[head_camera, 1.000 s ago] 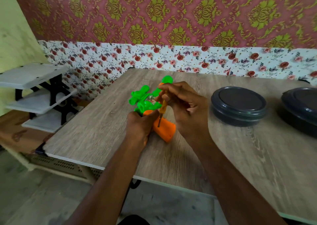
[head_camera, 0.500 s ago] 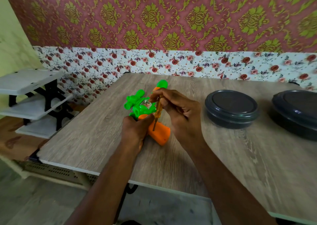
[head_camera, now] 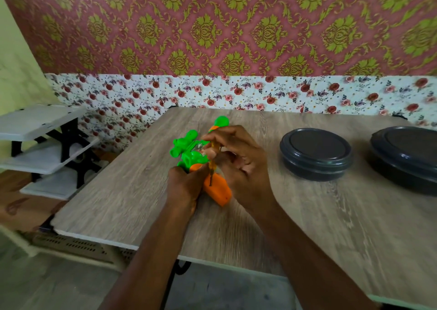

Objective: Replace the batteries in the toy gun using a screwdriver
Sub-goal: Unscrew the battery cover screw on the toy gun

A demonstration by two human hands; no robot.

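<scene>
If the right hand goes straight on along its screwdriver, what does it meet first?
The toy gun, at its orange grip; the screwdriver in the right hand seems to touch it.

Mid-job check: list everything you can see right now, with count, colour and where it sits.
toy gun: one, green and orange, on the table near its middle
screwdriver: one, orange-yellow handle, roughly upright, tip at the toy gun's orange grip
table: one, grey-brown wood grain, centre and right
lidded containers: two, dark grey, round, on the table's right side, the second at the frame edge
shelf rack: one, white shelves with black brackets, left of the table
wallpaper: maroon with gold pattern, floral band below
left hand: one, grips the toy gun
right hand: one, holds the screwdriver
</scene>
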